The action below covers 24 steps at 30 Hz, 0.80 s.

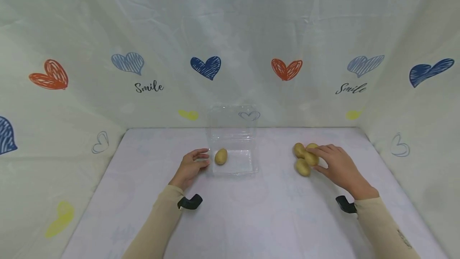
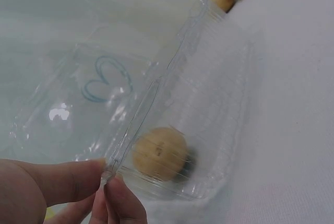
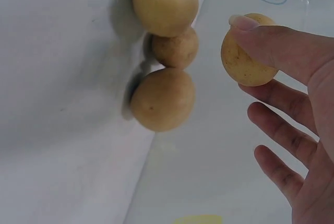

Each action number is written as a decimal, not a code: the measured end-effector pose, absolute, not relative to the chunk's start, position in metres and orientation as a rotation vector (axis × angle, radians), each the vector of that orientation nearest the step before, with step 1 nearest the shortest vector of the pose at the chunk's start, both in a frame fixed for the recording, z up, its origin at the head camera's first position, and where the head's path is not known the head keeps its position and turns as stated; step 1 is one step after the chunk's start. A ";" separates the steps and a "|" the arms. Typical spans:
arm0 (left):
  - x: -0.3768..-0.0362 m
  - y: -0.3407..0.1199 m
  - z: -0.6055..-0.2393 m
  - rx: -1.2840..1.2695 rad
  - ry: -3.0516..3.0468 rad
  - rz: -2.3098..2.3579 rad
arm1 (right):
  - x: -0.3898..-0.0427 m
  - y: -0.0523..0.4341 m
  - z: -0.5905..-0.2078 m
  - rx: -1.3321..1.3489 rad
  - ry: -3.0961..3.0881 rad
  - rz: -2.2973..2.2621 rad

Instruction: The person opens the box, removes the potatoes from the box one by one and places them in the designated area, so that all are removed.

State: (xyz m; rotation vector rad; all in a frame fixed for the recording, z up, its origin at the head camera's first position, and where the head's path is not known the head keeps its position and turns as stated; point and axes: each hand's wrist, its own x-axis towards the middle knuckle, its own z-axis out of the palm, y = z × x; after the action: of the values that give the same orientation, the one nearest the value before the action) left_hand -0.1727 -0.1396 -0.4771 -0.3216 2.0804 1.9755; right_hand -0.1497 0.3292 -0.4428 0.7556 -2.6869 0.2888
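Observation:
A clear plastic clamshell box (image 1: pixel 240 162) stands on the table with its lid (image 1: pixel 230 121) raised at the back. One potato (image 1: pixel 221 156) lies inside, at the left. My left hand (image 1: pixel 190 167) is at the box's left side; in the left wrist view, thumb and fingers pinch the rim (image 2: pixel 138 117). Over on the right, my right hand (image 1: pixel 338 167) pinches a potato (image 3: pixel 242 65) between thumb and fingers, raised off the table. Beside it three more potatoes sit close together: a near one (image 3: pixel 166 2), a middle one (image 3: pixel 176 49) and another (image 3: pixel 164 99).
A white-covered table (image 1: pixel 230 215) spreads beneath everything. Behind it hangs a pale curtain (image 1: pixel 237 31) printed with hearts and the word Smile, and its sides flank the table left and right. Each wrist wears a black device, such as the left one (image 1: pixel 190 202).

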 end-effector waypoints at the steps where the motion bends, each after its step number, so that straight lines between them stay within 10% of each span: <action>1: -0.173 -0.140 -0.477 -0.321 2.081 1.975 | -0.149 0.331 -0.443 0.750 -2.687 0.288; 24: -0.171 -0.140 -0.477 -0.315 2.094 1.973 | -0.139 0.353 -0.465 0.650 -2.809 0.275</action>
State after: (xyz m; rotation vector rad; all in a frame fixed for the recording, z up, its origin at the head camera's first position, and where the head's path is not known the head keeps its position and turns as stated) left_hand -0.1712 -0.1396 -0.4767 -0.3146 2.0937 1.9734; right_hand -0.1387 0.3527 -0.4649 0.6500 -2.8087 0.2753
